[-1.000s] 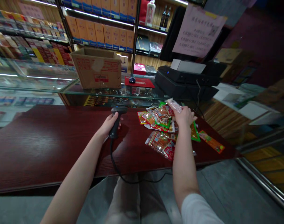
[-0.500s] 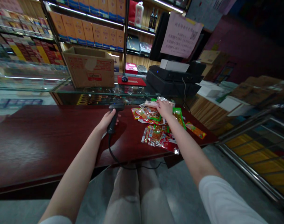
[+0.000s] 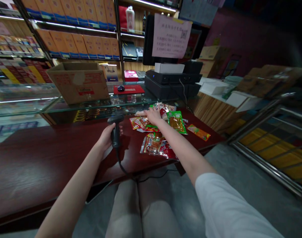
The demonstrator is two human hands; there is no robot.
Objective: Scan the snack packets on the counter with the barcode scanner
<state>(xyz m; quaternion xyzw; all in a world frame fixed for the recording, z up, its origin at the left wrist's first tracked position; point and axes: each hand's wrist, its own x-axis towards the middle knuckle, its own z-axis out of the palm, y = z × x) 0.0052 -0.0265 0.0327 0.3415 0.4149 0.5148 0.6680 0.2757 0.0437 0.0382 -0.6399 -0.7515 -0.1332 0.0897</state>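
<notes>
On the dark red desk (image 3: 66, 145), the left grip (image 3: 106, 135) is wrapped round the scanner (image 3: 115, 134); the right (image 3: 153, 115), fingers spread, rests on the packets (image 3: 143, 123). Behind, a carton (image 3: 79, 82) stands on the glass case (image 3: 95, 105) before lit shelves (image 3: 76, 28).

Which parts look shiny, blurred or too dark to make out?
Head view: bright glints on the snack packets, a pale sheen on the dark red table, a shadow beside the scanner; also head view: small print on the sign too soft to read, top right corner nearly black.
</notes>
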